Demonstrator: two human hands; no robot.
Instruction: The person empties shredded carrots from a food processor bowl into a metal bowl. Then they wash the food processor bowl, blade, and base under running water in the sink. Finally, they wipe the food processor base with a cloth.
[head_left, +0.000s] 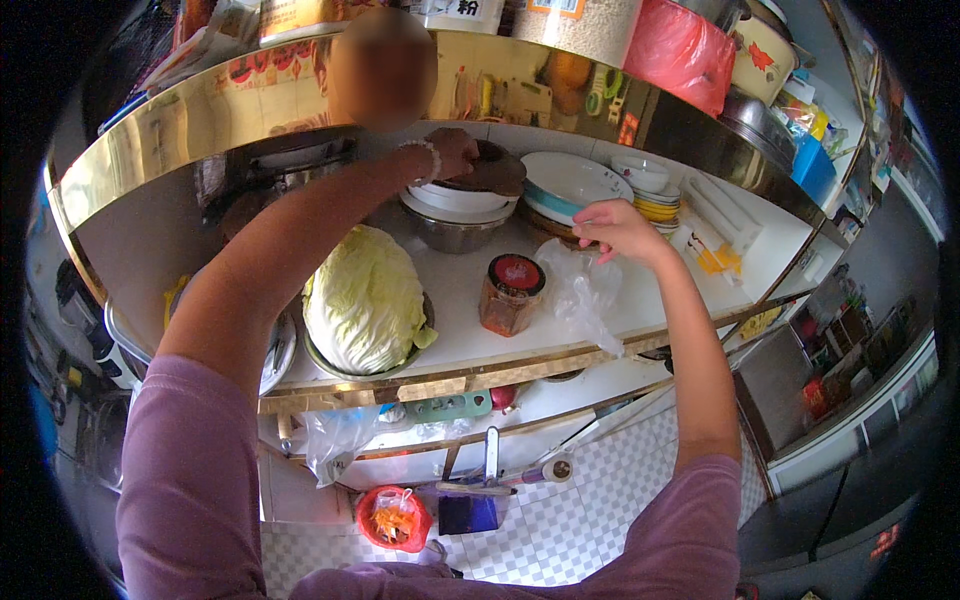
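Observation:
My left hand (452, 156), with a beaded bracelet at its wrist, reaches over the near part of a dark brown lid or dish (495, 176); whether its fingers grip it cannot be told. Beneath that lie white bowls (459, 201) stacked in a metal basin (457, 229). My right hand (611, 229) holds nothing, its fingers apart and bent, in front of a large white and teal enamel basin (574, 180). Below it lies a crumpled clear plastic bag (585, 289), beside a glass jar with a red and black lid (512, 295). A napa cabbage (367, 300) sits in a bowl at the left.
A gold-coloured shelf edge (510, 79) runs above my hands, with containers and a red bag (679, 52) on top. Small stacked bowls (649, 184) stand at the right of the shelf. On the floor are a red-lined bin (394, 517) and a blue dustpan (469, 514).

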